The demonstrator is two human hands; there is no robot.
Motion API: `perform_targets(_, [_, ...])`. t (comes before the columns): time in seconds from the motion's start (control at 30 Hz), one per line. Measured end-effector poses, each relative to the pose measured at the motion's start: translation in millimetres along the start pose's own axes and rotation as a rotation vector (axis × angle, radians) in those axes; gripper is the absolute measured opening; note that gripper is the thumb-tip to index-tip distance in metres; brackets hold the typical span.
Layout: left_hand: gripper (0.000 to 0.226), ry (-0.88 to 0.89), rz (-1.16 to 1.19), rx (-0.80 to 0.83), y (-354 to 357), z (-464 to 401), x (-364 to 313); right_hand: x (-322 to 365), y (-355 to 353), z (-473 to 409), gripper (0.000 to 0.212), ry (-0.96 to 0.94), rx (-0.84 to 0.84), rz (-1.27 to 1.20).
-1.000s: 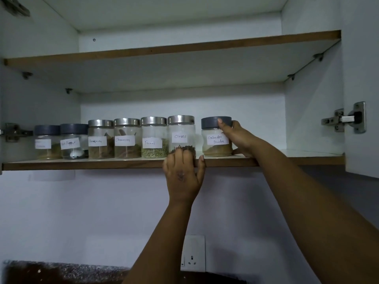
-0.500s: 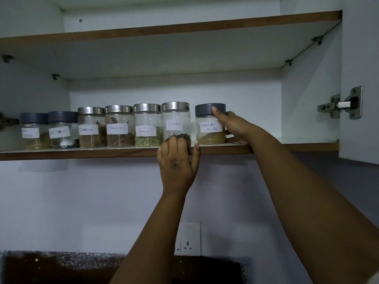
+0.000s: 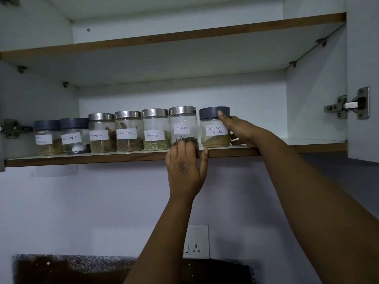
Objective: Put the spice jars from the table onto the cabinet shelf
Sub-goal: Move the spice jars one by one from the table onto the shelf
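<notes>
Rightmost, right hand (image 3: 240, 130) grips "Coriander powder" jar (image 3: 215, 128); neighbour reads "Cloves" (image 3: 182, 128).

We look through one head-worn camera, tilted upward from below, close to the cabinet shelf (image 3: 82, 158) crossing mid-frame, its underside showing.

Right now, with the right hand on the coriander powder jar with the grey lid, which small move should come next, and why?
Probably slide the glass coriander powder jar with the grey lid a little left, toward the steel-lidded cloves jar. The right hand holds its right side, it already stands on the wooden-edged cabinet shelf, and a gap separates it from the row.
</notes>
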State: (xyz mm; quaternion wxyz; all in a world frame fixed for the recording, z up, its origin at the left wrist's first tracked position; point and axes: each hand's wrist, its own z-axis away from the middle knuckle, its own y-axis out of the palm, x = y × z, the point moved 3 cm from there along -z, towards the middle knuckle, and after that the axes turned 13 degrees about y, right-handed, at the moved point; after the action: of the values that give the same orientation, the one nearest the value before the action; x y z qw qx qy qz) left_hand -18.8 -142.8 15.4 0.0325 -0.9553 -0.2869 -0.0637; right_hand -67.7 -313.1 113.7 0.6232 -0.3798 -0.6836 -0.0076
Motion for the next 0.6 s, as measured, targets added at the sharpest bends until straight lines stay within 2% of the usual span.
perform_targets(0.6, [0.030, 0.027, -0.060, 0.048, 2.3, 2.9, 2.4, 0.7, 2.2, 1.0, 0.075, 0.015, 0.030, 0.007])
